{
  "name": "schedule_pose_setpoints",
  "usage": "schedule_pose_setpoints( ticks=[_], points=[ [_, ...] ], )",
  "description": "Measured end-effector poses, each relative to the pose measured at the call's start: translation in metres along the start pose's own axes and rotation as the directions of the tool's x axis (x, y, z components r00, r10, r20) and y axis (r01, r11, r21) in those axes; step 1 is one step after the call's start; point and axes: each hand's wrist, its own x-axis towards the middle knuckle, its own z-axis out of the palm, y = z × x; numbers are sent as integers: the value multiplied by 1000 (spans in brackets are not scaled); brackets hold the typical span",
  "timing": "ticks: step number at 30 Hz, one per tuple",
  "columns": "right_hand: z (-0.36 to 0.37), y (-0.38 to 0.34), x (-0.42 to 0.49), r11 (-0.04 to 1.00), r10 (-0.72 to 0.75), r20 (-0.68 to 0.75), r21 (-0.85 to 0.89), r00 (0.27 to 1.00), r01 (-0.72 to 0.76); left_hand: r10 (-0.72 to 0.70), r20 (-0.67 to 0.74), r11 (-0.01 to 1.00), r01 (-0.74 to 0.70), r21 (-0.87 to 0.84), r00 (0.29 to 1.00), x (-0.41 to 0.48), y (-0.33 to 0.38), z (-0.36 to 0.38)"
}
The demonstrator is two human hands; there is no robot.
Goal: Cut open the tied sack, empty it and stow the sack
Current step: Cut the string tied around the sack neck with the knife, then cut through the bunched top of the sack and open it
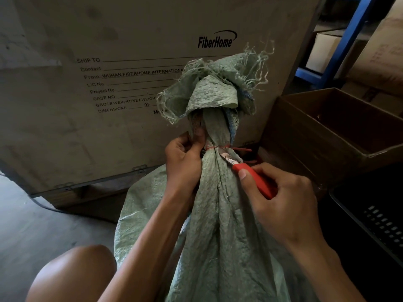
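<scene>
My left hand [185,158] clamps the sack [218,214] neck, my right hand [283,203] grips the cutter [250,177]; a slip off the red tie [218,147] could nick my fingers

A storeroom: shipping crate [130,83], cardboard boxes [327,131], blue racking [349,40].

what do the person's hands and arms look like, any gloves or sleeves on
Both are bare. The left hand and the right hand wear no gloves, and no rings, watch or bands show on the fingers or wrists. Both forearms are uncovered as far as the frame's lower edge, so no sleeve is in view. The fingernails are short and unpainted.
</scene>
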Motion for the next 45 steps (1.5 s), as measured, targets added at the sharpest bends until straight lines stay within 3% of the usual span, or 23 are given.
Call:
schedule_pose_setpoints(
  ticks=[6,11,15,20,23,27,30,34,38,42,45],
  points=[
    [4,4,2,993,54,77,104,996,-62,-50,36,994,53,-96,998,1,-2,-1],
    [2,4,8,844,141,285,467,948,-266,-128,51,987,133,-92,990,8,-6,-2],
    [-2,4,10,837,136,227,494,964,-235,-260,47,958,263,-116,965,6,-7,-1],
    [2,6,10,855,159,157,472,975,-216,-317,76,940,324,-107,945,3,-8,1],
    [7,8,12,810,239,113,525,965,-262,-361,155,925,374,-66,920,2,-5,2],
    [13,3,11,656,348,167,660,922,-367,-406,201,911,413,4,892,1,-9,3],
    [19,-1,7,660,376,107,666,921,-347,-444,277,879,474,-52,852,-4,-5,3],
    [23,1,7,632,378,104,697,920,-338,-373,276,898,420,-135,886,0,2,-3],
    [18,-3,10,521,326,159,792,932,-318,-262,282,913,331,-237,923,13,7,-18],
    [15,-8,17,456,483,109,816,869,-355,-284,314,953,303,-13,906,12,10,-22],
    [12,-8,26,229,598,254,855,760,-466,-250,286,965,214,150,925,4,1,-16]
  ],
)
